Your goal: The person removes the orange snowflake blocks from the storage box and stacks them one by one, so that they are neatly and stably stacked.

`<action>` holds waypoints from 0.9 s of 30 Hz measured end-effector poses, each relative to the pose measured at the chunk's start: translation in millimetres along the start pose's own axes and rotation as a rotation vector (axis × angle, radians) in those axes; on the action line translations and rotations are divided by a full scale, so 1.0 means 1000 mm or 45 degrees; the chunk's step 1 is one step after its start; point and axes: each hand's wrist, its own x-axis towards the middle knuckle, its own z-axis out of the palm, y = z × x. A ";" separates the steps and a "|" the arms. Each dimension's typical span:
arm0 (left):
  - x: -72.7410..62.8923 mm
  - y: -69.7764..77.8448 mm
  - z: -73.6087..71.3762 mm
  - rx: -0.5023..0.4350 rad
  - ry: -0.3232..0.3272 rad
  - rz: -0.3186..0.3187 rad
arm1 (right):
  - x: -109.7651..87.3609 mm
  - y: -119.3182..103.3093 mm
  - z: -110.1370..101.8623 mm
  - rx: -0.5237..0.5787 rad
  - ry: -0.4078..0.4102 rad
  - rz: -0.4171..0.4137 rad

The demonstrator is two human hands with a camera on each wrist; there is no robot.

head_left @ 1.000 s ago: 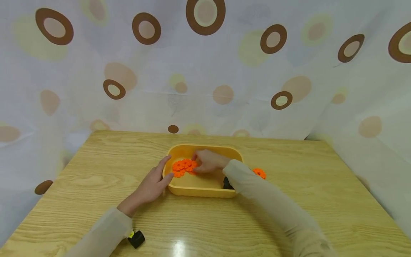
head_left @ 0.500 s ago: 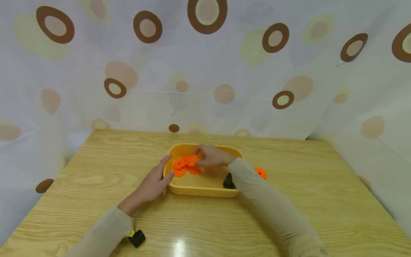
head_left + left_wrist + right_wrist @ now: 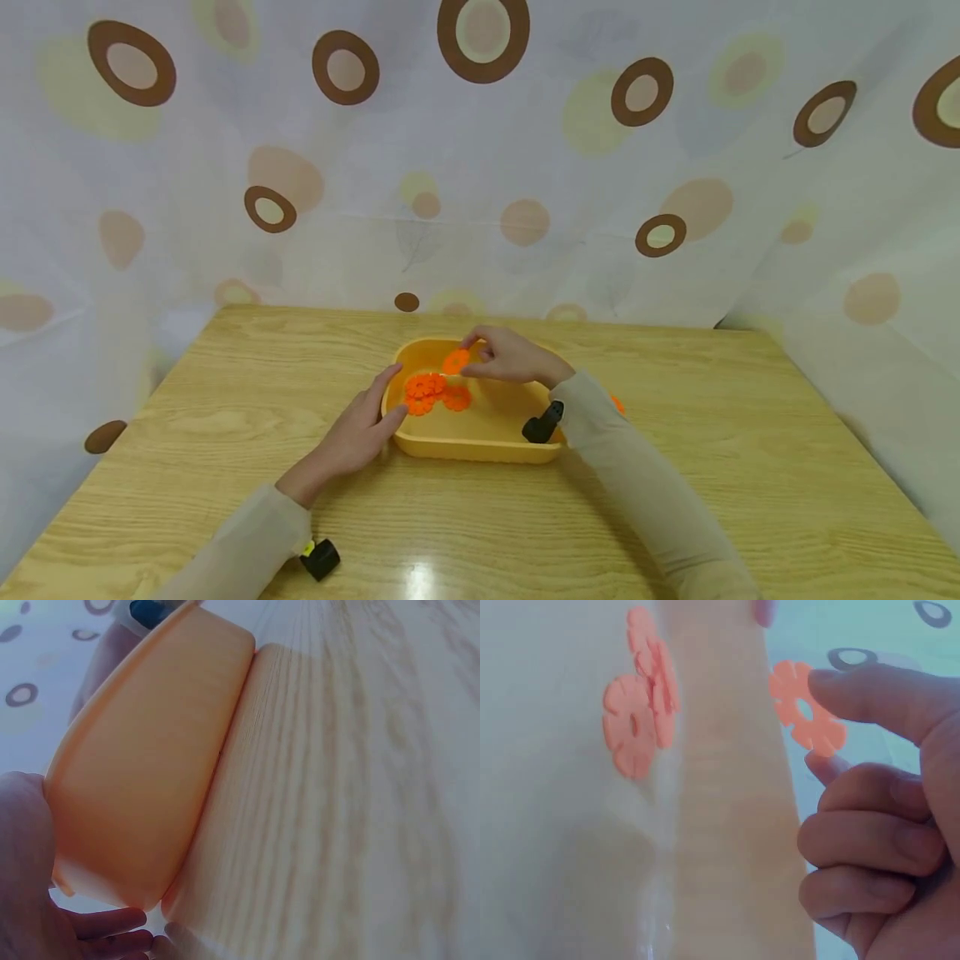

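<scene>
Near the middle of the table stands a yellow-orange plastic tray (image 3: 480, 452). My left hand (image 3: 352, 433) holds its left end, with thumb and fingers spread around the rim; in the left wrist view the fingers (image 3: 112, 930) reach round the outer wall. Above the tray's far side, my right hand (image 3: 513, 357) pinches an orange flower-shaped interlocking disc (image 3: 455, 362) between thumb and forefinger. The right wrist view shows this notched disc (image 3: 791, 694) raised, the other fingers curled. Several similar discs (image 3: 420, 404) lie overlapped in the tray's left part, one (image 3: 457, 398) slightly to their right.
Another orange disc (image 3: 617, 404) lies right of the tray, mostly behind the right sleeve (image 3: 637, 467). Black wrist cameras (image 3: 543, 423) (image 3: 321, 560) sit by both cuffs. A patterned cloth (image 3: 480, 167) hangs behind the wooden table (image 3: 480, 533).
My right hand has lifted one disc from the pile, moving up and slightly right above the tray. Another disc now lies apart to the pile's right. My left hand stays at the tray.
</scene>
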 end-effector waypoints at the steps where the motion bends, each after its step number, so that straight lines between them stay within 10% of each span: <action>1: 0.000 0.000 0.000 0.000 0.007 -0.003 | -0.002 0.000 -0.001 0.009 0.002 0.001; 27: -0.001 0.000 0.002 -0.006 0.007 0.015 | -0.042 0.008 -0.033 0.192 0.122 -0.024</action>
